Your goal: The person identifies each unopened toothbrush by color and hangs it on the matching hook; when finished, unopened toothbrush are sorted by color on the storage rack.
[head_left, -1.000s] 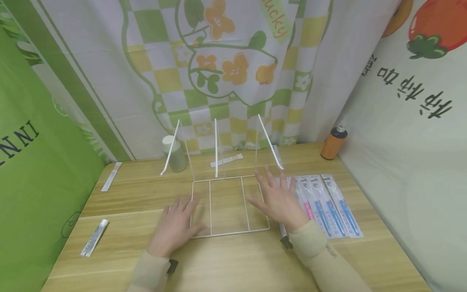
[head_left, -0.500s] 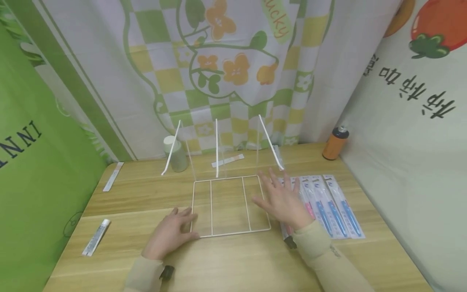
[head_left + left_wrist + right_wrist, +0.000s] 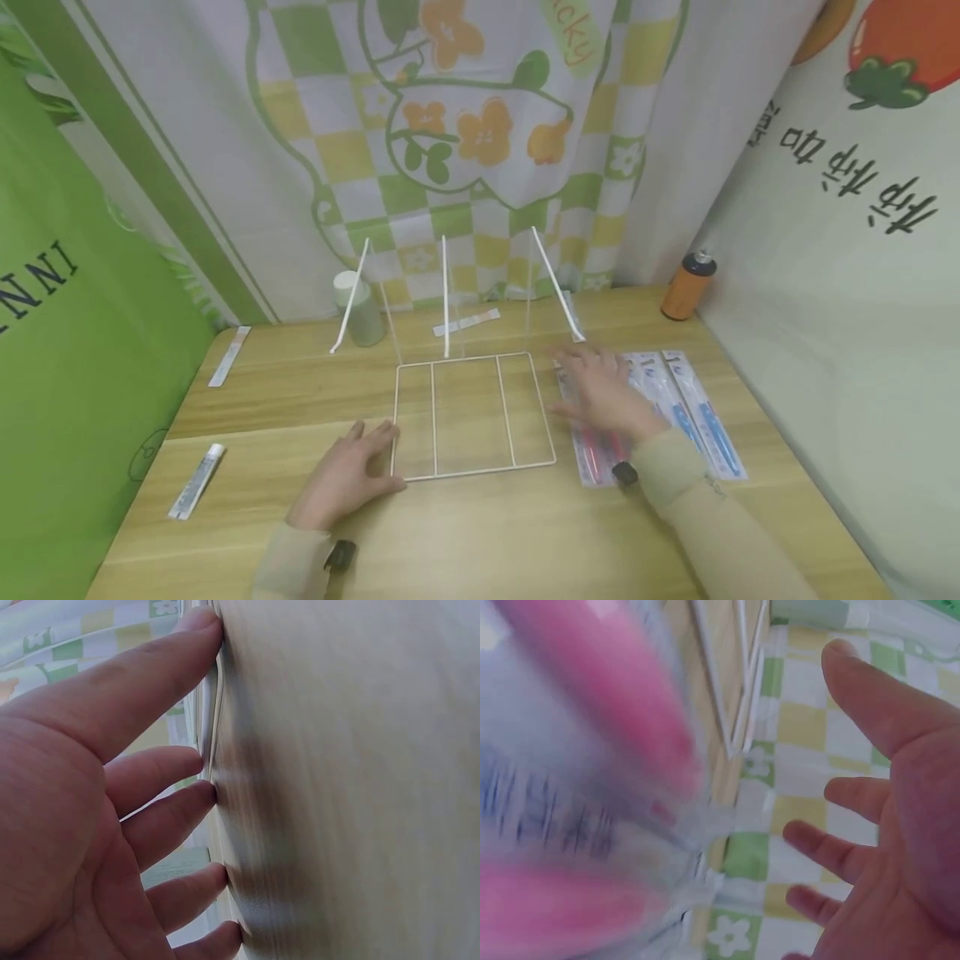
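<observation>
A white wire rack (image 3: 472,476) lies on the table in the head view, its three bent arms rising at the back. My left hand (image 3: 341,479) rests at its left front corner, thumb and fingers spread. In the left wrist view the fingertips (image 3: 202,791) come down right at the wire and the wood. Packaged toothbrushes (image 3: 708,421) lie in a row to the right, with pink and blue handles. Over the left part of that row is my right hand (image 3: 603,396), holding nothing; the right wrist view has its fingers spread beside pink-handled toothbrushes (image 3: 622,697).
A toothpaste tube (image 3: 197,483) lies at the left, with a narrow packet (image 3: 229,357) behind it. Behind the rack are a green bottle with white cap (image 3: 363,317) and another narrow packet (image 3: 467,322). An orange bottle (image 3: 684,292) stands at the back right. Curtains border the table.
My right hand has moved right, from the rack's right edge to over the toothbrushes. My left hand has drawn slightly left and down to the rack's corner. The rack stays in place.
</observation>
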Demonstrator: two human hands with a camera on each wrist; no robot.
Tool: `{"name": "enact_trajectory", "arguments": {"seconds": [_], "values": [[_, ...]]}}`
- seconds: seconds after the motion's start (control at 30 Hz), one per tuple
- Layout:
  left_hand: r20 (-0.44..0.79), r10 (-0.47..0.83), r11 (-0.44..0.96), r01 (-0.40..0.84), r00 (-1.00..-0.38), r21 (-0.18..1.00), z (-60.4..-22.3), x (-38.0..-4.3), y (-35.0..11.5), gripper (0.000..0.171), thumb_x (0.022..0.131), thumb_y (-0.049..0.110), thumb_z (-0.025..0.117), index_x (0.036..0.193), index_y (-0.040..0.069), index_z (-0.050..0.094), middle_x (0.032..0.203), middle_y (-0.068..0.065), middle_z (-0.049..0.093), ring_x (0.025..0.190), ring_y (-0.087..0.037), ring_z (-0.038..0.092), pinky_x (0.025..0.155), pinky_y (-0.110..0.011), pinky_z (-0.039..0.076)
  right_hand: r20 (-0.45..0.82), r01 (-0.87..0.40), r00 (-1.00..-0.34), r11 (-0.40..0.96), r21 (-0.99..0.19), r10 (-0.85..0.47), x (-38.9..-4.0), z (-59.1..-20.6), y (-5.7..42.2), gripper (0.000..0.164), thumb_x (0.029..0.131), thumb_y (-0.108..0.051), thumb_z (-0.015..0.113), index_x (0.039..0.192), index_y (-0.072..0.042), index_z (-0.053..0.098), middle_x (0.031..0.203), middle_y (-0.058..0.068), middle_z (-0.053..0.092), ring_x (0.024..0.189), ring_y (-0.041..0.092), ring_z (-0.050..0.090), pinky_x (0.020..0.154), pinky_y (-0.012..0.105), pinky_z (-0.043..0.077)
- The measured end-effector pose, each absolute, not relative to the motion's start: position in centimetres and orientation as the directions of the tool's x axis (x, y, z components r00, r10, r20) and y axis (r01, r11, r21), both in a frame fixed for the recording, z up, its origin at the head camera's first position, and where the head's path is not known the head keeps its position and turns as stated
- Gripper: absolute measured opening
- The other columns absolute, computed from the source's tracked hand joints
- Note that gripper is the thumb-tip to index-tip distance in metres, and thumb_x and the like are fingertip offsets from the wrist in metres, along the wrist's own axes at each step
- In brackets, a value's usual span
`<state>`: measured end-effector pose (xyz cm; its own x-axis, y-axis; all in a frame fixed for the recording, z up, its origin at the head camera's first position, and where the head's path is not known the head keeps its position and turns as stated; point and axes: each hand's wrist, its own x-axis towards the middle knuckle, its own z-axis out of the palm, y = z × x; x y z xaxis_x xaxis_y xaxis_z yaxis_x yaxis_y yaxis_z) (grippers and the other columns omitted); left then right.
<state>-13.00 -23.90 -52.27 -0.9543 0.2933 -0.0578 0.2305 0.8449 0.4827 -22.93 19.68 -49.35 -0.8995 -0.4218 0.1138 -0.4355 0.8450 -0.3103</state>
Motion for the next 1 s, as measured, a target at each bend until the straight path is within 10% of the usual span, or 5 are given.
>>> {"name": "enact_trajectory", "arguments": {"seconds": [0.53, 1.0], "values": [[-0.075, 0.282, 0.846, 0.211, -0.957, 0.49, -52.4, -12.9, -24.0, 0.088, 0.085, 0.048, 0.089, 0.158, 0.011, 0.055, 0.166, -0.008, 0.046, 0.155, -0.058, 0.027, 0.122, -0.077, 0.021, 0.07, -0.442, -0.879, 0.749, -0.493, -0.472, -25.5, -51.4, 23.5, 0.092, 0.085, -0.032, 0.093, 0.165, -0.024, 0.046, 0.162, 0.013, 0.053, 0.142, 0.043, 0.051, 0.119, 0.076, 0.029], [-0.07, 0.274, 0.844, 0.205, -0.959, 0.496, -52.4, -12.8, -23.9, 0.088, 0.084, 0.047, 0.09, 0.158, 0.011, 0.056, 0.166, -0.01, 0.047, 0.155, -0.058, 0.026, 0.122, -0.077, 0.02, 0.071, -0.371, -0.912, 0.735, -0.568, -0.405, -26.0, -52.9, 24.0, 0.049, 0.097, -0.028, 0.082, 0.143, -0.016, 0.07, 0.115, 0.0, 0.071, 0.112, 0.029, 0.064, 0.103, 0.064, 0.049]]}}
